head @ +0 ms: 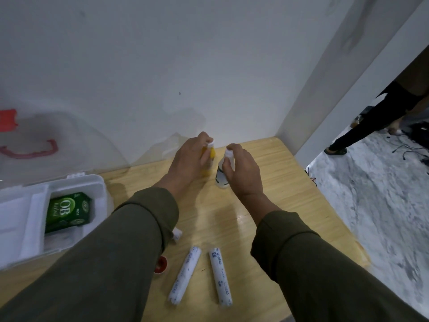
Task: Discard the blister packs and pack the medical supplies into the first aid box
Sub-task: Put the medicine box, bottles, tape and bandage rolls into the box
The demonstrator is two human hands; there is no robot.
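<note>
My left hand (188, 161) is wrapped around a yellow bottle (211, 156) with a white cap, standing at the back of the wooden table (267, 205) by the wall. Just right of it, my right hand (243, 170) grips a white bottle (221, 176) with a white cap. Both bottles stand upright on the table. The first aid box (76, 182) lies open at the left, with a green carton (68, 211) inside. Its clear lid with a red handle (30, 152) leans on the wall. Two white bandage rolls (185, 275) (220, 276) lie near me.
A small red-and-white item (161, 264) peeks out beside my left sleeve, and another white piece (177, 234) shows above it. The table's right edge drops to a grey floor. A person's leg in dark clothing (371, 122) stands at the far right.
</note>
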